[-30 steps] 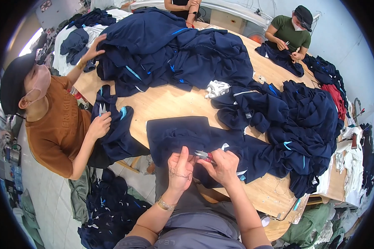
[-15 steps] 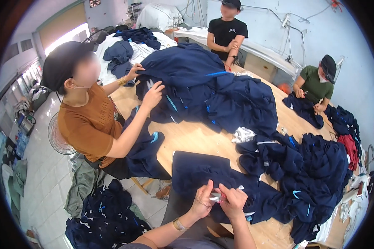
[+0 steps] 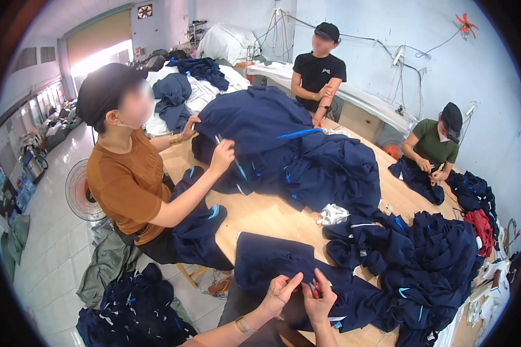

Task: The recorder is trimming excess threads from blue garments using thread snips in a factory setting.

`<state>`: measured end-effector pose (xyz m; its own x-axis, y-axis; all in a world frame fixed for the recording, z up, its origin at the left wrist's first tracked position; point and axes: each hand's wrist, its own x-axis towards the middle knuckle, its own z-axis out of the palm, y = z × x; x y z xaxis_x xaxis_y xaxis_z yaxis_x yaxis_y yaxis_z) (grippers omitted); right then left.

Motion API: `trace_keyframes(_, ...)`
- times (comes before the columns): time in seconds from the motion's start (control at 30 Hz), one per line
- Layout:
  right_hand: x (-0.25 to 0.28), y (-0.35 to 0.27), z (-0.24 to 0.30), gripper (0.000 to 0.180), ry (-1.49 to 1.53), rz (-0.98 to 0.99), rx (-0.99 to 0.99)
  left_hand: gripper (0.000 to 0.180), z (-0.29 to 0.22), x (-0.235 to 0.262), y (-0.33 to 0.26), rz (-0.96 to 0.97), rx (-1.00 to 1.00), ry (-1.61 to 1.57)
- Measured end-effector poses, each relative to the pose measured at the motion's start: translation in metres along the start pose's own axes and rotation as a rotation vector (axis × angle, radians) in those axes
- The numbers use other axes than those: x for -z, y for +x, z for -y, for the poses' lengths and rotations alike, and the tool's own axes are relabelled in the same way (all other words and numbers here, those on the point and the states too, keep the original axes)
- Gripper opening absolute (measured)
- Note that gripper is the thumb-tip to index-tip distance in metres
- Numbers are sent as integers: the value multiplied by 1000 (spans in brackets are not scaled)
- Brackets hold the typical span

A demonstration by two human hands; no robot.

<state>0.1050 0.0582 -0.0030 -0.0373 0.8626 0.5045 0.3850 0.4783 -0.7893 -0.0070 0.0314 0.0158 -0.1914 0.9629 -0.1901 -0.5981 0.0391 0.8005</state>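
My right hand [image 3: 320, 302] is closed around small thread snips [image 3: 315, 287] with red-pink handles; the fingers partly cover them. Close beside it, my left hand [image 3: 280, 296] has its thumb stretched out from partly bent fingers, and I see nothing held in it. Both hands are just above a navy blue garment [image 3: 272, 257] spread at the table's near edge. Whether the left fingers touch the cloth is hidden.
A big navy cloth heap [image 3: 260, 127] covers the middle of the wooden table [image 3: 260, 217]; another garment pile [image 3: 434, 254] lies right. A person in brown [image 3: 127, 179] works at the left with a small tool. Two people stand beyond. More garments [image 3: 133, 306] lie on the floor.
My hands have moved slightly apart, and the snips' silver blades no longer show between them. The view has tilted upward a little. At left, the co-worker's tool hand has shifted.
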Motion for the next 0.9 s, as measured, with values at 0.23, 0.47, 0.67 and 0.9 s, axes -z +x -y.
trace_keyframes(0.23, 14, 33, 4, 50, -74, -101, -49, 40, -1, -17, 22, -49, -181, 23)
trace_keyframes(0.47, 59, 100, 2, 30, -379, -269, 44, 21, -82, -45, 58, 181, -172, -488)
trace_keyframes(0.67, 71, 69, -19, 26, -359, -278, -115, 38, -43, -15, 83, 80, 48, -502)
trace_keyframes(0.9, 62, 19, -39, 32, -182, -220, -317, 54, 50, 1, 35, -8, 591, -636)
